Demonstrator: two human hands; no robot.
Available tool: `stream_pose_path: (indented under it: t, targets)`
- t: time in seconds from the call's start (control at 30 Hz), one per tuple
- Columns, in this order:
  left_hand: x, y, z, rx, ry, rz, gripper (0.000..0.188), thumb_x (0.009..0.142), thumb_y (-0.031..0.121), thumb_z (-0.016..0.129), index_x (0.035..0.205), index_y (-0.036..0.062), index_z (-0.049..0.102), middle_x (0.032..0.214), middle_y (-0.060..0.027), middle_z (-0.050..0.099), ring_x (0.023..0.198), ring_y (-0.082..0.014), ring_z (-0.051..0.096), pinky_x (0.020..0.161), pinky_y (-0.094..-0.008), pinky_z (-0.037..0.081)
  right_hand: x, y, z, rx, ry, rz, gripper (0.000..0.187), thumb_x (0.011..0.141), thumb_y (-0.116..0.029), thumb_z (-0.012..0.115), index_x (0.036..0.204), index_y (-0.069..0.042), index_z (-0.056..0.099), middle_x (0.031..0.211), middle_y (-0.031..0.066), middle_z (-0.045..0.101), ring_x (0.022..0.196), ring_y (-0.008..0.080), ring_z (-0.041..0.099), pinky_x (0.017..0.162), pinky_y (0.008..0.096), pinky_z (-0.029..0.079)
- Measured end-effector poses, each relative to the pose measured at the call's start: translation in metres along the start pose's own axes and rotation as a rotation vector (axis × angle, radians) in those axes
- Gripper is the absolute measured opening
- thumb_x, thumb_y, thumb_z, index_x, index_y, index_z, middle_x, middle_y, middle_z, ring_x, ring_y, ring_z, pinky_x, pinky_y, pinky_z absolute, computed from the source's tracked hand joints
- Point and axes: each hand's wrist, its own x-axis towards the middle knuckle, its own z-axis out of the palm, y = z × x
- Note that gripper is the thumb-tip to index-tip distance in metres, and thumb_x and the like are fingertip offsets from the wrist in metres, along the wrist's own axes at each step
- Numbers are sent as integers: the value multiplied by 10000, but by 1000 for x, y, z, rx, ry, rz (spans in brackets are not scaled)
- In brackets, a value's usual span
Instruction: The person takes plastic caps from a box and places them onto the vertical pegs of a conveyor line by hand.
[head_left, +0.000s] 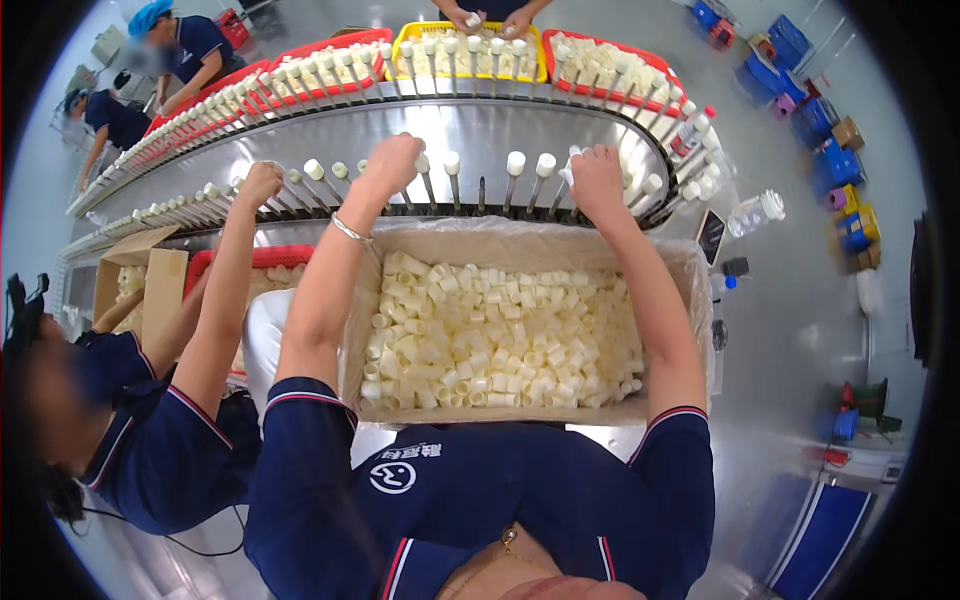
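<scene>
My left hand (392,168), a bangle on its wrist, is closed above the near row of upright metal posts. A white plastic cap on a post (423,163) is right beside its fingers; what they grip is hidden. Farther right, my right hand (597,182) has its fingers closed on a whitish plastic cap (569,172) over the same row. Between my hands, white caps (515,163) top several posts, while one post (482,196) stands bare. Under my forearms sits a plastic-lined carton (480,413) heaped with loose cream-coloured caps (510,335).
A co-worker's hand (262,183) reaches to the posts at my left. Another person's hands are beyond the yellow basket (402,40), between red baskets (640,60). Bottles (757,212) and a phone (710,236) lie at the right. The post conveyor curves around there.
</scene>
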Motion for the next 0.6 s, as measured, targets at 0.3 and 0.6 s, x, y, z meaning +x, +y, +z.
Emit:
stream_pose_path:
  t: [0.3, 0.6]
  targets:
    - [28, 53, 18, 318, -51, 236, 173, 654, 6, 633, 817, 63, 621, 889, -91, 609, 929, -280, 561, 787, -398, 486, -125, -91, 57, 541, 106, -513, 157, 734, -146, 632, 858, -50, 631, 906, 109, 588, 895, 263, 542, 770, 376, 435]
    - [-84, 133, 88, -78, 180, 693, 144, 643, 88, 604, 782, 54, 617, 852, -100, 566, 906, -267, 542, 721, -384, 479, -137, -132, 119, 605, -790, -187, 287, 733, -69, 602, 1014, -7, 617, 1116, 199, 591, 1061, 344, 572, 867, 427, 485]
